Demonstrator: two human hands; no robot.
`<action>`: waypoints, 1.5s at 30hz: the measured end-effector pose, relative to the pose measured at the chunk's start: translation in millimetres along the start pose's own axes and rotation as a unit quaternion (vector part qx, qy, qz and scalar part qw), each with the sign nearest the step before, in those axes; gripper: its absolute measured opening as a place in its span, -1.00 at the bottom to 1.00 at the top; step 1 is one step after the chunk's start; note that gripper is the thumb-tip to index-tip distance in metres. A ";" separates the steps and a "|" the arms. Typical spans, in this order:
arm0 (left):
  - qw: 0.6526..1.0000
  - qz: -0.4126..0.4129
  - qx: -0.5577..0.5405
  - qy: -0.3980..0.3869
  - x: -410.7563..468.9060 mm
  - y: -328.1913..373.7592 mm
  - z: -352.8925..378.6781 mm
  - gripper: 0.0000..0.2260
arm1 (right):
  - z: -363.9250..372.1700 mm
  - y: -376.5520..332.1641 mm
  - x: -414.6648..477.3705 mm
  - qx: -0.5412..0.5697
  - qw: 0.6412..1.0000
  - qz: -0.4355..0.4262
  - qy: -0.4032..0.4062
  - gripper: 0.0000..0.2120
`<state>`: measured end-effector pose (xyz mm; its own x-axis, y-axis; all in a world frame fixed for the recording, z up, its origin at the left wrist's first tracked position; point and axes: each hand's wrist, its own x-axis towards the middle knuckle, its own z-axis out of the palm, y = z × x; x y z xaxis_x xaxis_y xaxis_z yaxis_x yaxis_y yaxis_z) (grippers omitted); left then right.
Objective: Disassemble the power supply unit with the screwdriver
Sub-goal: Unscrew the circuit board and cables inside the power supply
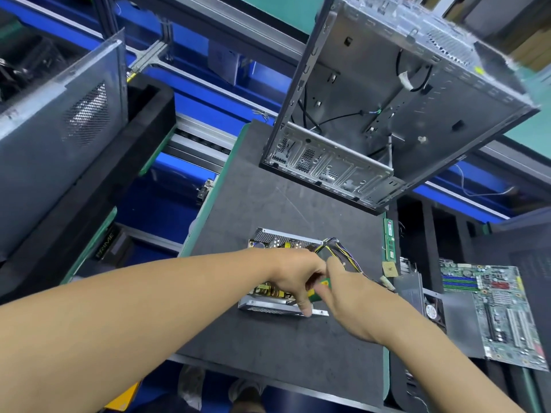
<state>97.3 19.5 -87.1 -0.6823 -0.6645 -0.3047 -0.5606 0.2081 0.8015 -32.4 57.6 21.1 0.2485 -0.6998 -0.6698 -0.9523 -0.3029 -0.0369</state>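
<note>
Lying open on the dark counter (268,186), the power supply unit (275,296) is showing its yellow coils and board inside a perforated metal shell, with a bundle of coloured wires (334,248) spilling from its far right corner. Both hands are meeting over its right half: the left hand (293,274) is curling down over the unit, its fingers (304,308) bent and one fingertip touching the metal flange at the near edge, while the right hand (350,296) is closing around a small green and yellow object (320,289) between the two hands; whether that is the screwdriver handle cannot be told, since the fingers are hiding most of it. An empty computer case (387,93) is sitting tilted at the far end of the counter, its open side facing the camera and loose black cables hanging inside. A green memory stick (389,239) is lying along the counter's right edge, and a motherboard (501,308) is resting on the dark racks to the right, well apart from the hands. Another grey case panel (59,129) with a mesh vent is standing at the left, above blue framing and conveyor rails.
</note>
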 end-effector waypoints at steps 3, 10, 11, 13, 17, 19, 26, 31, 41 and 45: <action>0.998 0.003 -0.051 -0.043 -3.2 -2.1 -7.0 -0.75 | -2.1 2.2 -2.9 -0.011 0.999 -0.033 -0.026 -0.83; 1.000 -0.009 -0.010 -0.004 2.9 -0.1 -3.2 -0.70 | -2.6 3.5 -7.6 0.025 0.999 -0.008 -0.020 -0.63; 1.000 -0.008 -0.007 -0.004 2.9 0.7 -2.2 -0.70 | -3.1 4.5 -7.0 0.036 0.999 0.013 -0.008 -0.58; 1.000 -0.003 -0.010 -0.017 3.7 2.3 -0.9 -0.74 | -2.2 5.5 -4.7 0.009 0.999 0.044 -0.009 -0.54; 0.999 0.001 -0.045 -0.010 3.8 3.2 2.3 -0.71 | 6.2 6.0 3.1 -0.032 0.999 0.002 0.009 -0.69; 0.998 -0.003 -0.063 -0.026 3.1 -0.8 -0.7 -0.74 | 3.7 6.8 3.4 -0.014 1.000 -0.010 0.009 -0.79; 0.996 -0.043 -0.055 -0.049 8.6 -7.7 -15.0 -0.79 | -6.1 9.1 9.2 0.003 0.999 -0.047 -0.028 -0.78; 0.998 -0.040 -0.052 0.000 12.3 -8.4 -8.1 -0.70 | -3.5 8.8 9.7 -0.004 0.999 0.048 0.023 -0.59; 0.994 -0.060 -0.068 -0.061 10.5 -18.0 -17.7 -0.80 | -11.6 4.1 6.5 -0.004 0.998 -0.050 -0.044 -0.68; 0.998 -0.048 -0.035 -0.033 10.8 -12.0 -10.0 -0.79 | -7.7 3.3 4.4 0.012 0.998 -0.037 -0.041 -0.74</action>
<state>101.4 2.6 -94.9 -0.6580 -0.6302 -0.4122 -0.5918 0.0942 0.8005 -33.1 48.6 23.8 0.3041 -0.6208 -0.7226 -0.9362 -0.3350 -0.1063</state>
